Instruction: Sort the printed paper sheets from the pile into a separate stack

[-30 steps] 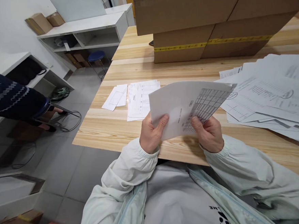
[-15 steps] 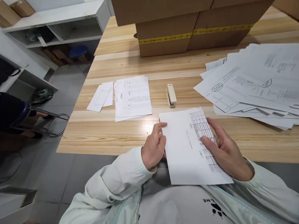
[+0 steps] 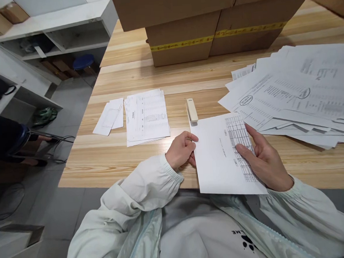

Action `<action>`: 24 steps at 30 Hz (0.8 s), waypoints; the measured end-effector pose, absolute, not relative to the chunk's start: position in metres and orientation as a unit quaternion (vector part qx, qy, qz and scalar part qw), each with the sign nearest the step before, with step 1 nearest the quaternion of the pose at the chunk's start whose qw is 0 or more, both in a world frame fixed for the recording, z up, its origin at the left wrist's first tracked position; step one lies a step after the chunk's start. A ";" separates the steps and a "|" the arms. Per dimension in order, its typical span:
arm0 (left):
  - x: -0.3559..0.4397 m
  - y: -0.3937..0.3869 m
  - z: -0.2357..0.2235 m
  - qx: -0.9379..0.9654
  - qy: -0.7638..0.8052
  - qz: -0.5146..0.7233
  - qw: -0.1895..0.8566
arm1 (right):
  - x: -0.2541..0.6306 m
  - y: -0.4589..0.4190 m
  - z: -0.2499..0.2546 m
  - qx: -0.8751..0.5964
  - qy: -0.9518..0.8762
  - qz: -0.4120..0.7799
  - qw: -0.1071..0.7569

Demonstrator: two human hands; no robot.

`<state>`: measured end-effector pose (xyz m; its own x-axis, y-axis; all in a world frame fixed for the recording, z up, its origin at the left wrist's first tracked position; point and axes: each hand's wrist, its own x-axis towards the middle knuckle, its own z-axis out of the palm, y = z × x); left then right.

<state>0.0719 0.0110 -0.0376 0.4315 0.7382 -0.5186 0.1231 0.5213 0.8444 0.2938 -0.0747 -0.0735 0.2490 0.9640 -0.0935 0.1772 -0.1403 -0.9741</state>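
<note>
Between my two hands is a sheet of paper [image 3: 214, 161] with a printed table along its right side; whether more sheets lie under it I cannot tell. My right hand [image 3: 264, 160] grips its right edge, thumb on top and the other fingers beneath. At the left edge, my left hand [image 3: 181, 150] is closed, the thumb and curled fingers at the paper's side. A cream stapler [image 3: 192, 110] lies on the table just beyond the paper's far left corner. Left of it rests a small stack of printed sheets [image 3: 147, 117], beside some smaller white slips [image 3: 105, 120].
Large cardboard boxes [image 3: 181, 53] with yellow tape stand at the back of the wooden table [image 3: 98, 165]. A loose pile of printed papers [image 3: 290, 93] spreads over the right side. A blue stool [image 3: 83, 61] and part of a seated person [image 3: 1, 137] are off to the left.
Both hands have moved the paper forward and a little right, so its far left corner now reaches the stapler. The view has shifted slightly.
</note>
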 end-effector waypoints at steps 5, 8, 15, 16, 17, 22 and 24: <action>0.073 0.018 -0.039 0.435 0.492 0.204 0.726 | 0.332 -0.066 -0.047 -0.704 -0.630 0.182 0.274; 0.072 0.019 -0.038 0.429 0.492 0.206 0.729 | 0.341 -0.048 -0.008 -0.705 -0.678 0.002 0.209; 0.071 0.017 -0.040 0.423 0.492 0.222 0.728 | 0.266 0.072 0.004 -0.512 -0.811 0.013 0.283; 0.071 0.018 -0.040 0.422 0.491 0.224 0.728 | 0.252 0.090 -0.006 -0.492 -0.825 0.019 0.277; 0.071 0.018 -0.040 0.420 0.491 0.225 0.729 | 0.239 0.106 -0.017 -0.471 -0.839 0.021 0.271; 0.069 0.019 -0.040 0.407 0.493 0.223 0.736 | 0.201 0.138 -0.062 -0.428 -0.871 0.012 0.241; 0.069 0.020 -0.042 0.408 0.487 0.221 0.740 | 0.196 0.136 -0.071 -0.432 -0.872 0.010 0.230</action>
<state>0.0686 0.0201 -0.0416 0.4276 0.7248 -0.5403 0.0710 0.5689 0.8194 0.1965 0.1365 -0.0714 -0.5206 0.7581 0.3927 0.7489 0.6263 -0.2164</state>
